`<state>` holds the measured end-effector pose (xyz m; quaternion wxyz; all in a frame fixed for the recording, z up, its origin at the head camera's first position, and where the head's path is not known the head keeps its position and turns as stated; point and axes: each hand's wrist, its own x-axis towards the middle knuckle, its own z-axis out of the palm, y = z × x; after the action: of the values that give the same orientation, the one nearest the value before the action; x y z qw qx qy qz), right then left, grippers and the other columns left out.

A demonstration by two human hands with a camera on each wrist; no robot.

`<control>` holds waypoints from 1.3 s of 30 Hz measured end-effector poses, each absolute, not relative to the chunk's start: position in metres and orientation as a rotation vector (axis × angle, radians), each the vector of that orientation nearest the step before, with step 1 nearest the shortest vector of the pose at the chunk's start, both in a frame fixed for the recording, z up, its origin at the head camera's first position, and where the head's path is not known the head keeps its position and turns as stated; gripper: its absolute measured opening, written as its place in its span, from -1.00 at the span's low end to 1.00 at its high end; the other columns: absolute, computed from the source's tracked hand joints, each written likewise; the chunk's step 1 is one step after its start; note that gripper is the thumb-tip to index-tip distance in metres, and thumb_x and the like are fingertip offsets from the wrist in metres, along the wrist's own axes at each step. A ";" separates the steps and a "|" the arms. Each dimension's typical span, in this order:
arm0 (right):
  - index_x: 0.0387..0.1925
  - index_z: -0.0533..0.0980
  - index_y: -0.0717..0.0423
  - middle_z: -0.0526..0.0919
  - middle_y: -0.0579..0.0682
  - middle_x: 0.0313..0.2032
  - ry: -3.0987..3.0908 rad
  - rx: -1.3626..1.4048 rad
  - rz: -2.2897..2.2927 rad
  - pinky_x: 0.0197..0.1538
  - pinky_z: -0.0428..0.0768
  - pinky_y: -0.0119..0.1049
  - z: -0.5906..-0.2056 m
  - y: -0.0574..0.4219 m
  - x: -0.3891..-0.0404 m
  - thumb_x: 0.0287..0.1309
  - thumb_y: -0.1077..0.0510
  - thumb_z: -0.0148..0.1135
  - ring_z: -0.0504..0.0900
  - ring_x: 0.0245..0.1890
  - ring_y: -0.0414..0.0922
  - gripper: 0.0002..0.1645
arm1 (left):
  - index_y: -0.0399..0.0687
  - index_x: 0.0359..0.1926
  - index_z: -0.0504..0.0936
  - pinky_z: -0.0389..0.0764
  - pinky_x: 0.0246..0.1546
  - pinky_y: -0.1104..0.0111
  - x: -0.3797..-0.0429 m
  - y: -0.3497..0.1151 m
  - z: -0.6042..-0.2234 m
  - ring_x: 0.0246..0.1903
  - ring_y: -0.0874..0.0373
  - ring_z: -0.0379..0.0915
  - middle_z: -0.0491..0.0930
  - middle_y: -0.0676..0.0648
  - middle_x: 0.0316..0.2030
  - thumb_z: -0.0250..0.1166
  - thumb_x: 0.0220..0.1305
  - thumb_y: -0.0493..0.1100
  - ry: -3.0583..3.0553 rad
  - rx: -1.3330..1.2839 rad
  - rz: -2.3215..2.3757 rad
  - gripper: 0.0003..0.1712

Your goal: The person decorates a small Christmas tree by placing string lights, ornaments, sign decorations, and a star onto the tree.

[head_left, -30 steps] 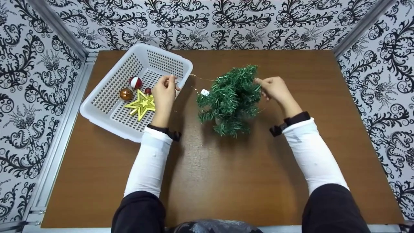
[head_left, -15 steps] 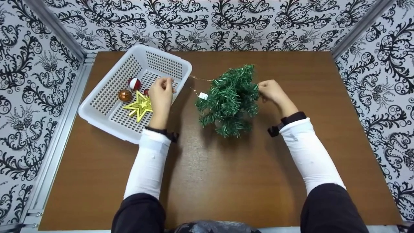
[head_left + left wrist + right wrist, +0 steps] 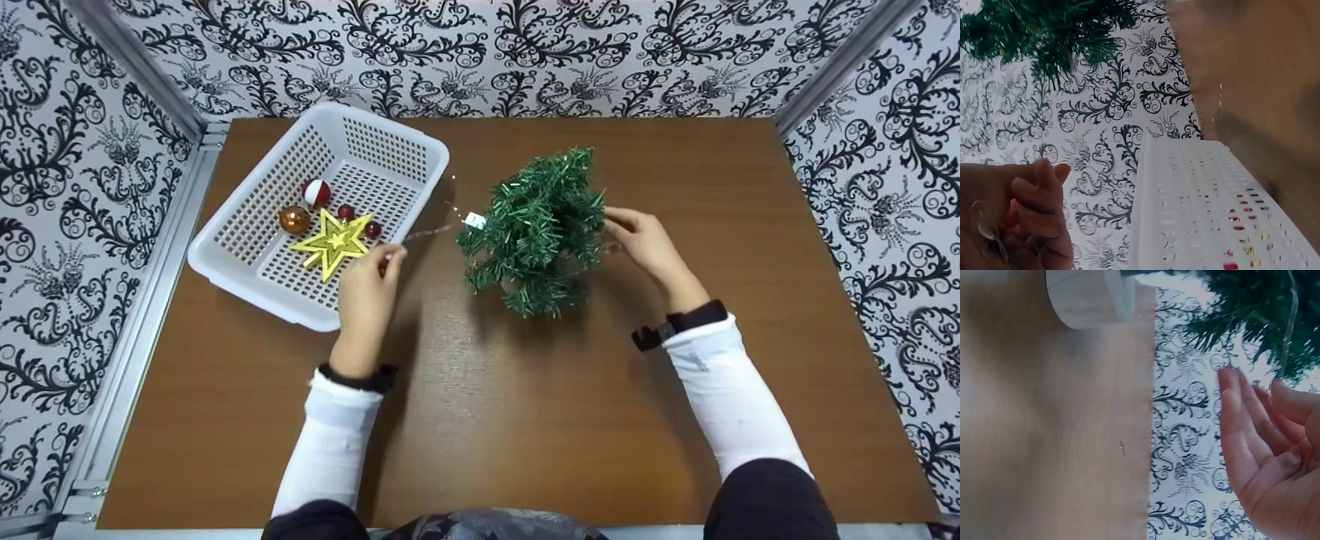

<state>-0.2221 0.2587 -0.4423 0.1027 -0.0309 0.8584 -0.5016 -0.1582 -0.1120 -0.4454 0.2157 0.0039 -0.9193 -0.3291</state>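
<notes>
A small green tinsel Christmas tree (image 3: 536, 232) stands mid-table; its pale round base (image 3: 1092, 298) shows in the right wrist view. My left hand (image 3: 367, 307) is at the basket's near right edge, thumb and fingers pinching a thin wire of fairy lights (image 3: 429, 232) that runs toward the tree. Loops of this wire and a small pale piece lie in the curled palm in the left wrist view. My right hand (image 3: 649, 247) is at the tree's right side, fingers nearly straight, its thumb close to a strand of wire (image 3: 1289, 332) hanging from the branches.
A white perforated basket (image 3: 255, 289) stands on the left. In it lie a yellow star (image 3: 335, 240), an orange ball (image 3: 294, 220), a red-and-white ball (image 3: 316, 193) and small red balls (image 3: 373, 229). A white tag (image 3: 475, 220) sits at the tree's left. Patterned walls enclose the table.
My left hand has moved from over the basket's right rim toward me, drawing the wire along. My right hand has shifted slightly down along the tree and its fingers have loosened.
</notes>
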 end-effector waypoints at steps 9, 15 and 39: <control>0.19 0.25 0.18 0.42 0.18 0.07 2.811 -0.082 -1.654 0.12 0.42 -0.19 -0.416 0.250 -0.171 0.17 0.13 0.08 0.43 0.05 -0.01 -0.44 | -0.14 -0.18 0.63 0.56 -0.32 0.30 -0.114 -0.102 -0.442 -0.39 0.07 0.52 0.60 -0.10 -0.37 0.26 0.10 -0.18 -2.498 -0.224 -0.900 -0.76; -0.07 0.46 0.23 0.52 0.11 -0.10 3.395 -0.275 -1.831 -0.02 0.46 -0.33 -0.421 0.228 -0.135 -0.02 0.27 0.26 0.48 -0.09 -0.04 -0.60 | -0.11 -0.14 0.61 0.54 -0.37 0.33 -0.094 -0.093 -0.436 -0.45 0.11 0.52 0.60 -0.04 -0.39 0.26 0.10 -0.16 -2.441 -0.397 -0.796 -0.72; -0.21 0.58 0.27 0.61 0.12 -0.16 3.233 -1.959 -1.122 0.00 0.53 -0.23 -0.436 0.140 -0.104 0.12 0.33 0.08 0.56 -0.06 0.03 -0.78 | -0.10 -0.26 0.64 0.46 -0.53 0.35 -0.063 -0.035 -0.430 -0.52 0.19 0.46 0.54 0.05 -0.52 0.23 0.13 -0.10 -2.353 -0.840 -0.576 -0.79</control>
<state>-0.1041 0.1396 -0.4361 -0.3901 -0.4575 0.7549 -0.2619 -0.0631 -0.0345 -0.4299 0.2850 -0.3142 -0.8796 -0.2152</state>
